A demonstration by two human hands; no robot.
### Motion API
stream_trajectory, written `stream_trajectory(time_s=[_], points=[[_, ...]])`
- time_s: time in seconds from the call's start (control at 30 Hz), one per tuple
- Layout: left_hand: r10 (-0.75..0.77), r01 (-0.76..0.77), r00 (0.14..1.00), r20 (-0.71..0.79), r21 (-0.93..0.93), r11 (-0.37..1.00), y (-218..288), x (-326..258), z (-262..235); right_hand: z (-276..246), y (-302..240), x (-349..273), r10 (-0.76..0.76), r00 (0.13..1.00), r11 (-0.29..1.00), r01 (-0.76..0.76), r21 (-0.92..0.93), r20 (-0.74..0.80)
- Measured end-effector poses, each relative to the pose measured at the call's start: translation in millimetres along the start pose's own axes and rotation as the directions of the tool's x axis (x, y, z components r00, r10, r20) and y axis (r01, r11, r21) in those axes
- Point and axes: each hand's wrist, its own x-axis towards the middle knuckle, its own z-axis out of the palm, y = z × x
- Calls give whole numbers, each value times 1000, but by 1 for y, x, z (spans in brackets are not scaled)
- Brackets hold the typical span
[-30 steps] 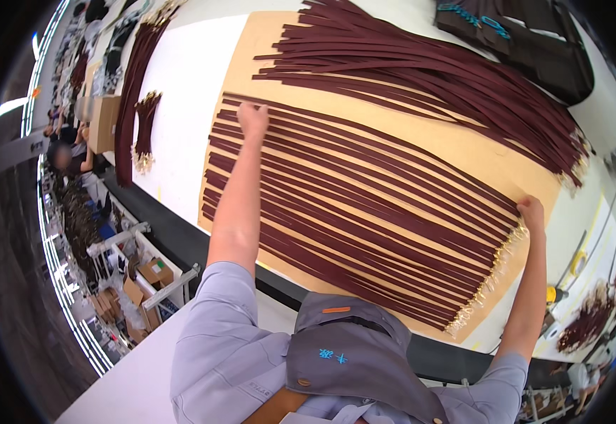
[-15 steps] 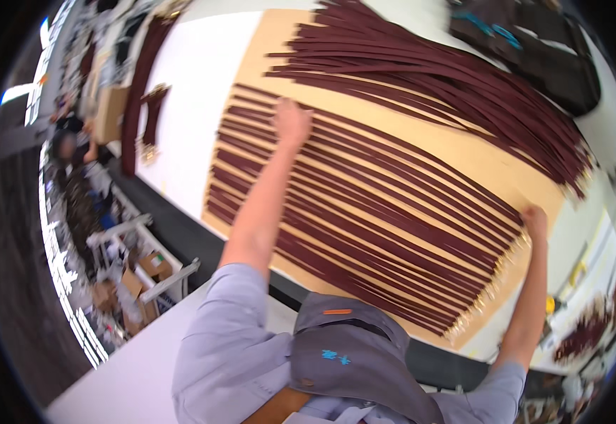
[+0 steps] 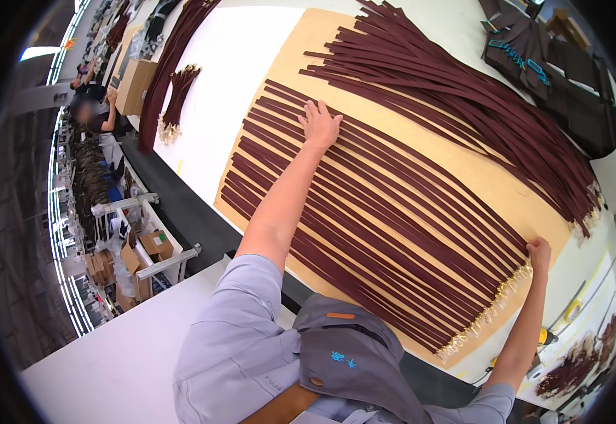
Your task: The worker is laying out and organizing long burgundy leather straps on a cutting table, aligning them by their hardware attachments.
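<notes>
Long dark burgundy straps (image 3: 393, 219) lie side by side in a slanting row on a tan sheet (image 3: 463, 159), with gold-coloured metal fittings (image 3: 488, 307) at their lower right ends. My left hand (image 3: 320, 126) rests over the upper straps near their far left ends, fingers spread and flat. At the right end of the topmost strap, my right hand (image 3: 538, 253) has its fingers closed around the end by the fittings. Beyond the row, a loose heap of similar straps (image 3: 435, 78) fans across the sheet's far edge, its fittings at the right.
Black pieces with turquoise parts (image 3: 570, 92) sit at the far right. More burgundy straps (image 3: 175, 95) lie at the table's left. A yellow tool (image 3: 547, 337) is near my right forearm. Beyond the dark table edge stands a cart with cardboard boxes (image 3: 156, 244). Another person (image 3: 96, 113) is at the far left.
My left hand has opened from a closed grip into spread fingers over the straps. My right hand stays at the strap end. The whole view has shifted slightly.
</notes>
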Motion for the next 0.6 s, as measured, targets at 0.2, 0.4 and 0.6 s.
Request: stream_trajectory(time_s=[0.2, 0.4, 0.6], points=[[48, -46, 999, 23, -83, 996, 1, -4, 2, -4, 3, -3, -6, 1000, 999, 6, -42, 6], [82, -72, 995, -51, 167, 983, -36, 18, 24, -1, 24, 6, -167, 953, 986, 159, -50, -254], [39, -42, 999, 26, 151, 988, -48, 31, 18, -43, 33, -56, 230, 896, 966, -164, 200, -379]])
